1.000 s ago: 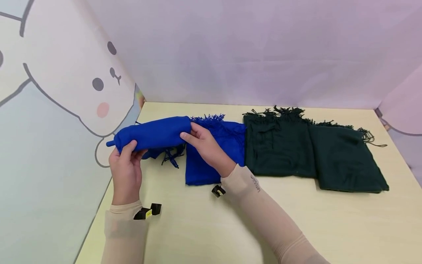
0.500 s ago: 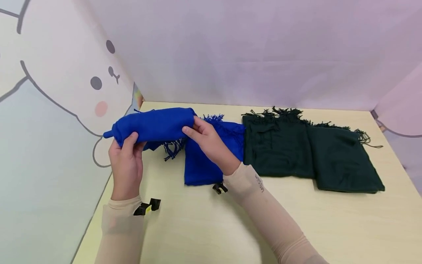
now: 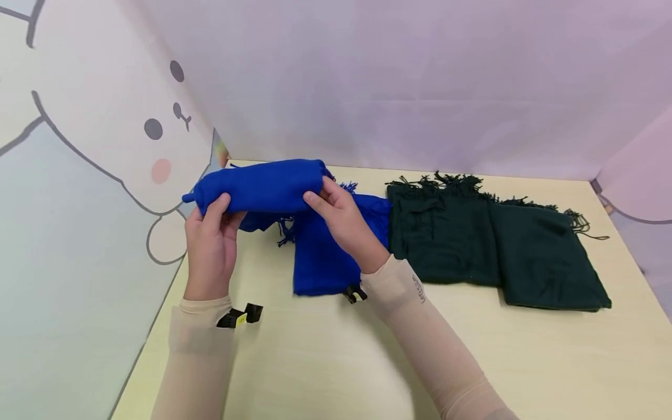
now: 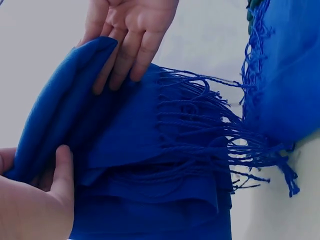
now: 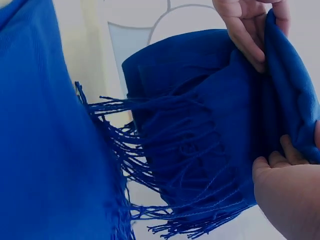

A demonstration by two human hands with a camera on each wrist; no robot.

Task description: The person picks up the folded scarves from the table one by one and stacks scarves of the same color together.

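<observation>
A folded blue fringed scarf (image 3: 262, 186) is held up above the table's far left part, its layers and loose fringe hanging beneath. My left hand (image 3: 212, 251) grips its left end, thumb on the near face and fingers underneath. At the other end my right hand (image 3: 343, 221) pinches the edge between thumb and fingers. In the left wrist view the hanging layers of the scarf (image 4: 150, 185) end in twisted tassels on the right. The right wrist view shows both hands on the raised fold of the scarf (image 5: 295, 90).
A second folded blue scarf (image 3: 320, 262) lies partly behind my right hand. Touching it on the right is a dark green fringed scarf (image 3: 446, 239), with another dark green scarf (image 3: 551, 256) beside that. Curtain walls (image 3: 420, 87) bound the pale table (image 3: 304, 361) at the back and left.
Both hands have lifted the held blue scarf up and away toward the back wall, and lately slightly rightward. The scarves lying on the table have stayed put.
</observation>
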